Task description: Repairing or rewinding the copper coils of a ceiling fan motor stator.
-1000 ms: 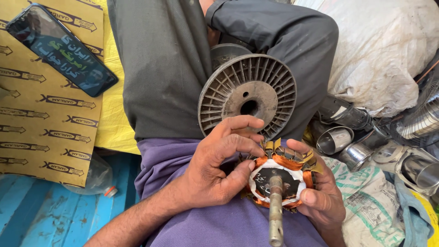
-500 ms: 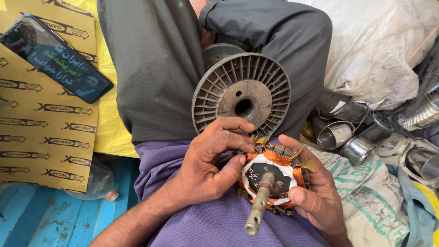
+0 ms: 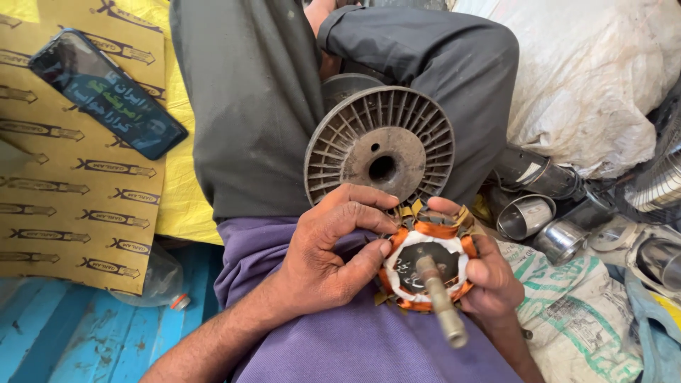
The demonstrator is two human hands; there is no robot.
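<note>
Over my lap I hold a small motor armature [image 3: 425, 264] with orange copper windings, a white end face and a steel shaft [image 3: 443, 312] pointing toward me. My right hand [image 3: 489, 276] cups it from the right and behind, fingers wrapped on its rim. My left hand [image 3: 330, 252] presses on its left side, thumb and fingertips pinching at the windings and paper slot liners. Just beyond, a grey ribbed plastic wire spool [image 3: 379, 149] rests between my knees in dark grey trousers.
A dark phone [image 3: 106, 92] lies on printed brown cardboard [image 3: 64, 206] at left, over a yellow sheet. A plastic bottle [image 3: 152, 287] lies on the blue floor. Metal cans and tubes [image 3: 539, 213] crowd the right, beside a white sack [image 3: 596, 78] and a printed woven bag [image 3: 567, 312].
The armature has tilted so the shaft points more down-right toward me. My left fingers have shifted along its left rim. The view has drifted slightly.
</note>
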